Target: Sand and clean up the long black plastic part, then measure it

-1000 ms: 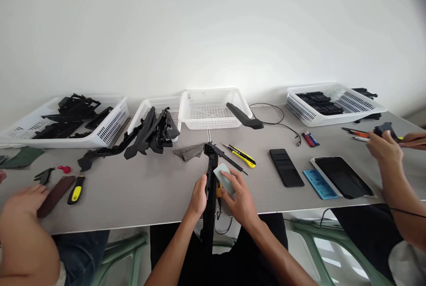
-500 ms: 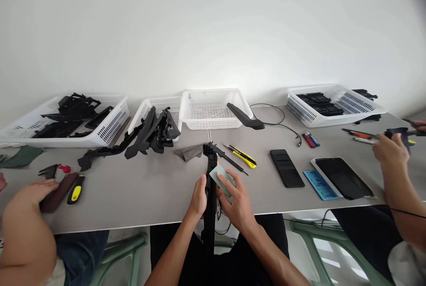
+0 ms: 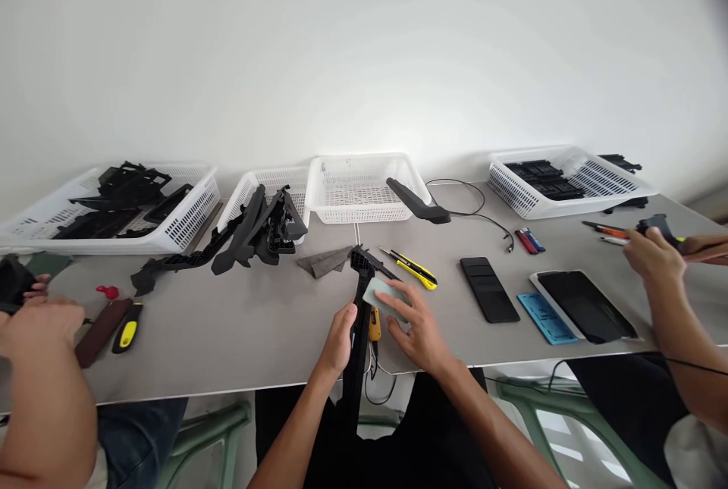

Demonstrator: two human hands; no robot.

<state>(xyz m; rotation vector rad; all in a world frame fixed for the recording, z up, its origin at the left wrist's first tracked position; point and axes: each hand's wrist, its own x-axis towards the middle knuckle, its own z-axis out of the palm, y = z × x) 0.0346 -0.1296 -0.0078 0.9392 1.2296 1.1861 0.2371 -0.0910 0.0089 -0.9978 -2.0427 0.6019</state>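
A long black plastic part (image 3: pixel 358 337) lies across the table's near edge, its upper end on the grey table (image 3: pixel 239 330). My left hand (image 3: pixel 340 337) is wrapped round its middle. My right hand (image 3: pixel 415 322) presses a pale green pad (image 3: pixel 382 298) against the part's right side, fingers partly bent over the pad. A small orange tool (image 3: pixel 374 324) lies between my hands. A yellow utility knife (image 3: pixel 418 269) and a thin black blade (image 3: pixel 380 265) lie just beyond.
White baskets (image 3: pixel 364 189) line the back, some holding black parts (image 3: pixel 255 235). A black phone (image 3: pixel 487 288), blue tray (image 3: pixel 546 316) and tablet (image 3: pixel 585 305) lie right. Another person's hand (image 3: pixel 654 255) works at far right, another person's hands (image 3: pixel 34 315) at far left.
My right hand has slid the pale green pad up along the part and slightly right. The person at left has pulled both hands toward the table edge, holding something dark.
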